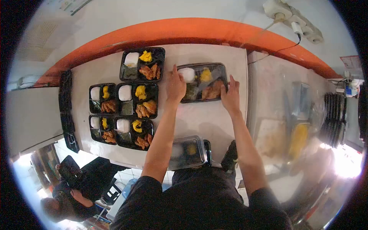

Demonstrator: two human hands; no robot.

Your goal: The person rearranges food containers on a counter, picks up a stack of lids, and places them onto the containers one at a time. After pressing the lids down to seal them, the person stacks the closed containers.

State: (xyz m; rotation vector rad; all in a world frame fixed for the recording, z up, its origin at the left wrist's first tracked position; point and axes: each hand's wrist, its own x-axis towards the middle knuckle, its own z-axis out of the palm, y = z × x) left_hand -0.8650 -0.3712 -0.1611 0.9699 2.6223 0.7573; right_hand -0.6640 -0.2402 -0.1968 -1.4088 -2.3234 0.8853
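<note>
A black compartment meal box (203, 99) under a clear lid lies on the table in front of me. Rice, a yellow food, fried chicken and a dark green item show through the lid. My left hand (176, 87) grips its left edge, fingers pointing away from me. At the right edge, my right hand (231, 96) presses in with the thumb near the lid and the fingers along the side. Close to my body, another box with a clear lid (188, 151) sits at the table's near edge, partly behind my left forearm.
Several unlidded meal boxes (138, 100) stand to the left, with one farther back (142, 64). Black trays (68, 111) line the table's left edge. A second table on the right holds plastic-covered containers (301, 100) and a yellow item (299, 140). Another person (71, 199) sits lower left.
</note>
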